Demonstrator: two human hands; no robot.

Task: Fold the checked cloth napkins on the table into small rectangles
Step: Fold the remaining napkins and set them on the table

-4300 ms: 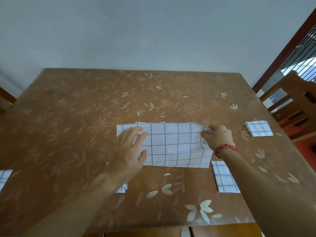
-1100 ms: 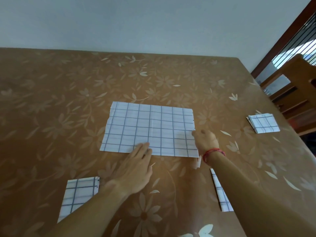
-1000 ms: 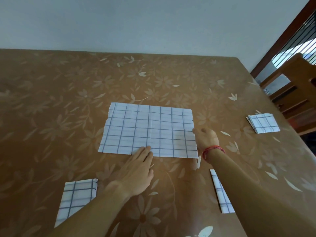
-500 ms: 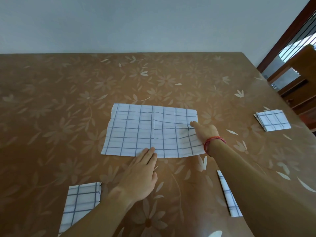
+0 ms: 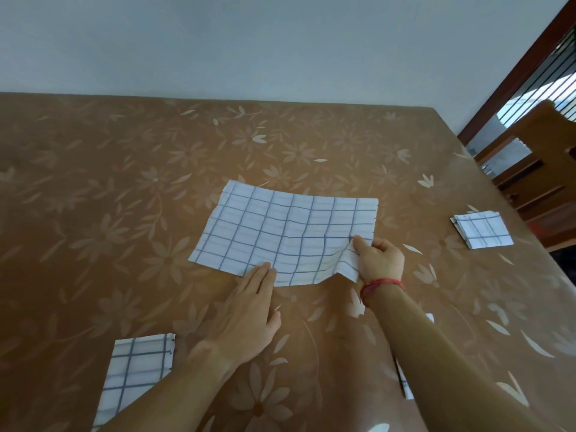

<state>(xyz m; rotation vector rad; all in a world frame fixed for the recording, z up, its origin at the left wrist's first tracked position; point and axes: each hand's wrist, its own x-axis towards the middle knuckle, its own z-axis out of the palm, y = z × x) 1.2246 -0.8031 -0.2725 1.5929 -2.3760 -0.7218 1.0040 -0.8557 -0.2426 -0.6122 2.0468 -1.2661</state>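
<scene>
Four checked napkins in view, one being worked on. Nearest, front left: folded napkin (image 5: 134, 372), flat on the table (image 5: 93, 188), parked clear of the work spot, likely done. Front right: napkin strip (image 5: 405, 388), mostly hidden under the right forearm, fold state can't tell.

Left hand (image 5: 246, 316) next: fingers straight and together, tips pressing on the near edge of the spread napkin (image 5: 280, 232), about mid-width. Judged purpose: an anchor so the cloth doesn't slide while the other side lifts; may also mark the fold line.

Right hand (image 5: 378, 260), red wristband (image 5: 381, 283): thumb and fingers clamped on the near right corner of the spread napkin, corner raised off the table, cloth wrinkled there. Rest of the spread napkin lies flat at table centre, long side left-right, far edge slightly bowed.

Judged step: start of a fold, right side to go over toward the left. Corner alignment will matter; thin cloth will drag if the anchor slips.

Farther right, near the table edge: small folded napkin (image 5: 481, 229), well apart from both hands, looks finished and set aside. Beyond it a wooden chair (image 5: 542, 169); plain wall (image 5: 249, 42) behind.
</scene>
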